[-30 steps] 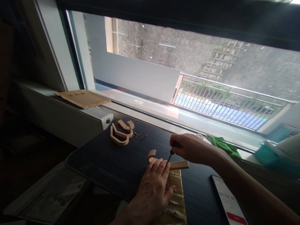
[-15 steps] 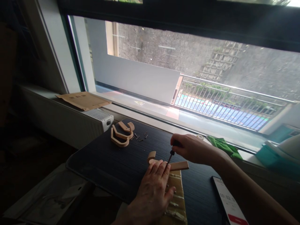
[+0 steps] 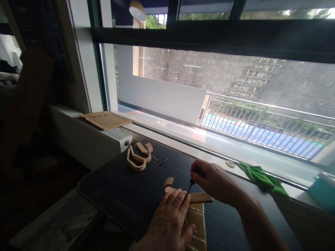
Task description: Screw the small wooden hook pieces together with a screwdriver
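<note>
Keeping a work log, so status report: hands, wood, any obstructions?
Right hand gripping screwdriver. Left hand on hooked wooden piece. Loose screws farther off; no obstruction seen.

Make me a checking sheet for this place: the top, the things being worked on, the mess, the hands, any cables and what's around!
Surface: dark table top, wood-grained.
Things being worked on: wooden hook across a yellowish block; screwdriver slanting down to the hook.
Clutter: more wooden hooks clustered together, small screws scattered beside them.
Hands: left hand lies flat over the hook; right hand grips the screwdriver's handle.
Cables: nothing seen.
Surroundings: big window, green cloth below it, brown envelope farther left.
</note>
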`<state>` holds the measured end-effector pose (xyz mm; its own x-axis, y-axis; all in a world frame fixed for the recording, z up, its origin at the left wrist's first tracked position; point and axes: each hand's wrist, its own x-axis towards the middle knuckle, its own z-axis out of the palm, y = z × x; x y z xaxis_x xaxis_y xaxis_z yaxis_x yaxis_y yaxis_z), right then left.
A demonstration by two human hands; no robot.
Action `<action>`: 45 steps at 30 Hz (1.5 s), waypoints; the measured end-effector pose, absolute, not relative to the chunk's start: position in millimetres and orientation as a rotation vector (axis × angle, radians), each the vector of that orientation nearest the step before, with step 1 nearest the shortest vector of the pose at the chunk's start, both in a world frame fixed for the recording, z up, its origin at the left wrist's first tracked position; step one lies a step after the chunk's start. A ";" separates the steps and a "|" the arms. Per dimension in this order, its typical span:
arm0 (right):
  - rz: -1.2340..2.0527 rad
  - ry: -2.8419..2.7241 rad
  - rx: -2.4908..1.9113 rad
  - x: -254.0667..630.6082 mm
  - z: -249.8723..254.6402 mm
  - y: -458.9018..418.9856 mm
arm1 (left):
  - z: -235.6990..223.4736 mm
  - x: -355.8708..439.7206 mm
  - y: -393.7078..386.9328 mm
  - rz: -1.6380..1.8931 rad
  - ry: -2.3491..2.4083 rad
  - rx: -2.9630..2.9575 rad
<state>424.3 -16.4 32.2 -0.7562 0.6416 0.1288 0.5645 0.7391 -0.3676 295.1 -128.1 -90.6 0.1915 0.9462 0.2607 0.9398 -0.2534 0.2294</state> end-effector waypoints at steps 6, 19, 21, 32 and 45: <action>0.373 -2.703 -1.055 425.7 38.2 -12.8 | -98.8 294.2 -128.8 0.676 1.905 2.430; 0.448 -2.881 -1.016 421.4 62.5 -21.4 | -99.6 293.4 -128.6 0.707 1.887 2.405; 0.444 -2.873 -1.044 421.6 61.4 -20.5 | -99.5 293.4 -128.1 0.719 1.881 2.410; 0.440 -2.989 -0.966 409.9 74.9 -26.7 | -103.6 292.3 -126.5 0.754 1.864 2.412; 0.437 -2.892 -1.063 413.6 67.3 -25.7 | -96.5 292.6 -129.2 0.744 1.843 2.415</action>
<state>413.6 -25.7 67.3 -0.7663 0.6388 -0.0683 0.6305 0.7273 -0.2710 292.6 -129.2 -96.5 0.1921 0.9133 0.3590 0.9067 -0.3051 0.2911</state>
